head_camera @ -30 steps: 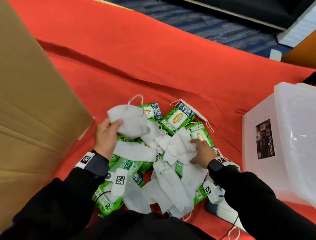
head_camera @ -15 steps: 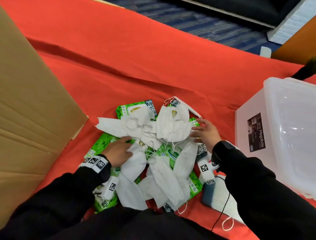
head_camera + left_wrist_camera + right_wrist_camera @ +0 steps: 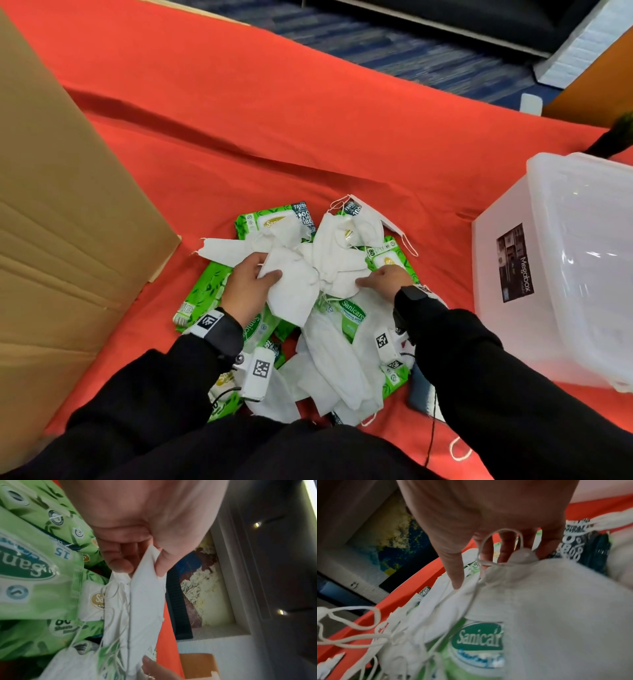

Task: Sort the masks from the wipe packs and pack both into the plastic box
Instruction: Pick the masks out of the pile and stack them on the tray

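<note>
A heap of white masks [image 3: 329,356] lies tangled over green wipe packs [image 3: 202,291] on the red cloth. My left hand [image 3: 270,274] is at the heap's upper left and pinches the corner of a folded mask [image 3: 291,294] between thumb and fingers. The left wrist view shows that pinch [image 3: 144,568] on the mask [image 3: 145,601], with wipe packs [image 3: 34,574] beside it. My right hand [image 3: 363,279] is at the heap's right. Its fingers [image 3: 505,550] reach straight down behind a mask [image 3: 556,608], and the thumb rests on another fold. The clear plastic box [image 3: 555,274] stands to the right.
A big cardboard sheet [image 3: 61,240] leans along the left. A stack of flat masks and a dark object [image 3: 419,394] lie under my right forearm. The red cloth [image 3: 274,137] stretches beyond the heap, with blue carpet past its far edge.
My left hand has dropped the mask it held up, gone to the heap's lower left, then come up and pinched another mask. My right hand has moved from the heap's right edge towards the middle.
</note>
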A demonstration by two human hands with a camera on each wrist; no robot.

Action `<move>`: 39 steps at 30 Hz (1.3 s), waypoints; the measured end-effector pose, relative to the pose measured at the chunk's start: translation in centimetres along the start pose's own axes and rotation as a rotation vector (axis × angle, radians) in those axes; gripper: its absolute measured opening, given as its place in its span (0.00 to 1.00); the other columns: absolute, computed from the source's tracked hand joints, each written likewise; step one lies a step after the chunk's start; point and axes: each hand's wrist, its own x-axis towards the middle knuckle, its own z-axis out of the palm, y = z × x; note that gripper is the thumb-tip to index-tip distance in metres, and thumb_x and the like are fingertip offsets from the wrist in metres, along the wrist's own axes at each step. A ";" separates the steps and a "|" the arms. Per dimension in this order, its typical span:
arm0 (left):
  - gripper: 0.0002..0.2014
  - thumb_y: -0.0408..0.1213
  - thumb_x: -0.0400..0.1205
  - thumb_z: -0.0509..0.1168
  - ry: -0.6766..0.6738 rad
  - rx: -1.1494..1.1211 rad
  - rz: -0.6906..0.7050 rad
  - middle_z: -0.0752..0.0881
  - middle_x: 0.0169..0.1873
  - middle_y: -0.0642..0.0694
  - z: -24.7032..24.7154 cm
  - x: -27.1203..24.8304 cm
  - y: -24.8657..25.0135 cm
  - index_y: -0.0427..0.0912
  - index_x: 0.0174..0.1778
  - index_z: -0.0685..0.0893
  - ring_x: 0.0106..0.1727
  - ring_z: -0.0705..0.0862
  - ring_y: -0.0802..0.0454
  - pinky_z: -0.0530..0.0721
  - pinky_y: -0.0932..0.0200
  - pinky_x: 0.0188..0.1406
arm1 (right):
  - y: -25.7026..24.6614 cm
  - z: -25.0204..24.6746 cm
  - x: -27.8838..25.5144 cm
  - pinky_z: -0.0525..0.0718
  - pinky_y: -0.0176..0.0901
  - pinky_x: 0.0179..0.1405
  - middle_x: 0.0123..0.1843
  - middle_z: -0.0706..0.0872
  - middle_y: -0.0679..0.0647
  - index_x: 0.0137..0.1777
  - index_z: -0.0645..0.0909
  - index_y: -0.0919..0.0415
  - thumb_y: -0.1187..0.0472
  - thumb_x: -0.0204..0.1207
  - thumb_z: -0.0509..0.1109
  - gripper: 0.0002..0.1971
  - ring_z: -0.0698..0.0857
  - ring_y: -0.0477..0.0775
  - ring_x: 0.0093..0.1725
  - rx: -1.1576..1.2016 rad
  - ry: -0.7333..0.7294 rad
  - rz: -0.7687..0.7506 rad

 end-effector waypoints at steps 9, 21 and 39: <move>0.09 0.26 0.84 0.67 0.124 -0.274 -0.051 0.91 0.49 0.45 -2.5 -0.9 0.9 0.37 0.59 0.86 0.46 0.88 0.50 0.83 0.60 0.37 | -3.5 -0.5 -2.6 0.79 0.52 0.42 0.30 0.83 0.48 0.31 0.81 0.54 0.57 0.66 0.76 0.08 0.81 0.54 0.37 0.617 0.183 -0.149; 0.14 0.24 0.84 0.66 0.052 -0.415 0.060 0.93 0.53 0.49 -2.3 -3.3 4.7 0.44 0.59 0.88 0.53 0.91 0.54 0.87 0.62 0.46 | -2.5 -4.9 -11.6 0.91 0.56 0.56 0.59 0.91 0.69 0.65 0.85 0.73 0.73 0.71 0.76 0.21 0.93 0.63 0.52 1.154 -0.450 -0.105; 0.21 0.46 0.82 0.60 -0.680 0.729 0.724 0.47 0.89 0.59 1.4 -7.3 4.0 0.74 0.68 0.83 0.90 0.41 0.54 0.52 0.42 0.88 | -1.8 -1.7 -14.6 0.89 0.58 0.60 0.70 0.86 0.68 0.76 0.79 0.66 0.48 0.83 0.70 0.27 0.86 0.70 0.68 1.163 -0.588 -0.094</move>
